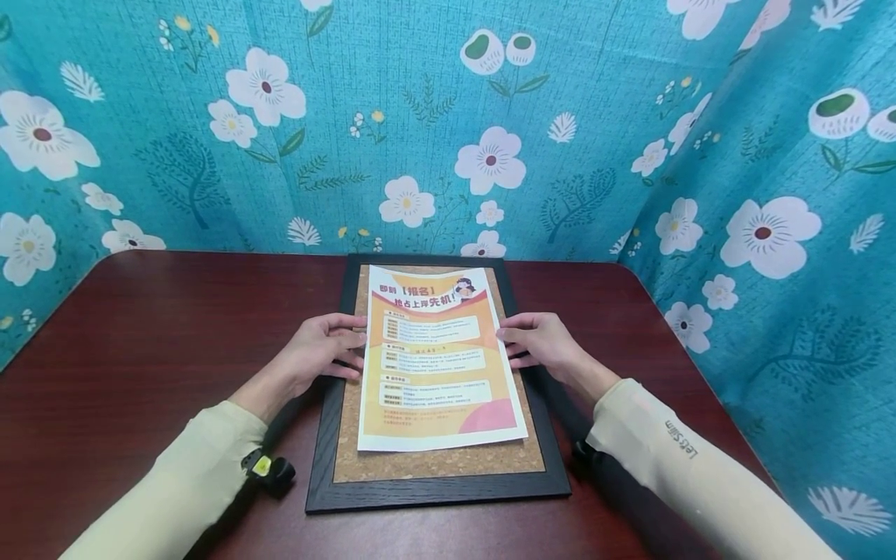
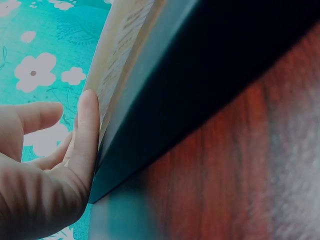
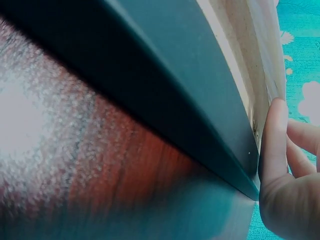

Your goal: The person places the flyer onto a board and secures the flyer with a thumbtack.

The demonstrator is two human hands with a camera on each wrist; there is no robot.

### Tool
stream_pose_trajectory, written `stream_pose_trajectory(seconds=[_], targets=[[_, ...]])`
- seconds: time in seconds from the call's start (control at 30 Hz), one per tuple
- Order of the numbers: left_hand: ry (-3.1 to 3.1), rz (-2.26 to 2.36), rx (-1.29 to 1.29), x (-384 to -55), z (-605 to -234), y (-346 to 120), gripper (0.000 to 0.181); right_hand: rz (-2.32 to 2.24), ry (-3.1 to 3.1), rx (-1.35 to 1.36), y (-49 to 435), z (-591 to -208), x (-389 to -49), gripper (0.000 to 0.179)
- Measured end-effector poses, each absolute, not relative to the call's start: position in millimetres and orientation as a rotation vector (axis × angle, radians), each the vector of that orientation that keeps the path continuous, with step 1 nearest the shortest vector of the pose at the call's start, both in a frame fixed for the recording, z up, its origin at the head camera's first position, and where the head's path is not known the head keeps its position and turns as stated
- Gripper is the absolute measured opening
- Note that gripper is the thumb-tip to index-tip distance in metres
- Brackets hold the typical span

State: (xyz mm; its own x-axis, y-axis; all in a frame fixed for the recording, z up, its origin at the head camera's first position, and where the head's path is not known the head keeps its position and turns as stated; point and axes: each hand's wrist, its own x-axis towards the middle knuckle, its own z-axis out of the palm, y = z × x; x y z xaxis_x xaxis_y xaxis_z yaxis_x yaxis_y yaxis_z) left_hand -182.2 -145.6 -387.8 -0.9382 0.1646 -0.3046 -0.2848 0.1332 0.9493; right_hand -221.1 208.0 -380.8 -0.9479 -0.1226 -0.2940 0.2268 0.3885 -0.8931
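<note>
A printed orange-and-yellow poster sheet (image 1: 432, 365) lies slightly tilted on a cork board (image 1: 378, 467) with a black frame (image 1: 437, 493). At the sheet's left edge, my left hand (image 1: 323, 350) touches with fairly straight, spread fingers. My right hand (image 1: 542, 340) does likewise at the right edge, a little below the sheet's top. In the left wrist view one finger (image 2: 88, 125) lies along the frame's side near the paper. The right wrist view has a finger (image 3: 274, 140) against the paper's edge. Fingertips under the sheet, if any, are hidden.
The board lies on a dark red wooden table (image 1: 175, 334), its far end by a turquoise flowered curtain (image 1: 420, 117). The curtain also runs along the right side. Small black devices, one at the left wrist (image 1: 273, 471), sit on both wrists over light sleeves.
</note>
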Motion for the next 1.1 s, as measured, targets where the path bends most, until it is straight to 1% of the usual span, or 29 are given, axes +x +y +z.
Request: stream_pose_trajectory(seconds=[0.67, 1.1], targets=[[2.043, 1.816, -0.098, -176.8, -382.7, -151.9, 0.053, -1.568, 2.33, 0.108, 207.7, -382.1, -219.9, 0.033], [2.051, 1.8, -0.088, -176.2, -380.0, -151.8, 0.052, -1.558, 2.33, 0.093, 207.8, -380.5, -217.1, 0.031]])
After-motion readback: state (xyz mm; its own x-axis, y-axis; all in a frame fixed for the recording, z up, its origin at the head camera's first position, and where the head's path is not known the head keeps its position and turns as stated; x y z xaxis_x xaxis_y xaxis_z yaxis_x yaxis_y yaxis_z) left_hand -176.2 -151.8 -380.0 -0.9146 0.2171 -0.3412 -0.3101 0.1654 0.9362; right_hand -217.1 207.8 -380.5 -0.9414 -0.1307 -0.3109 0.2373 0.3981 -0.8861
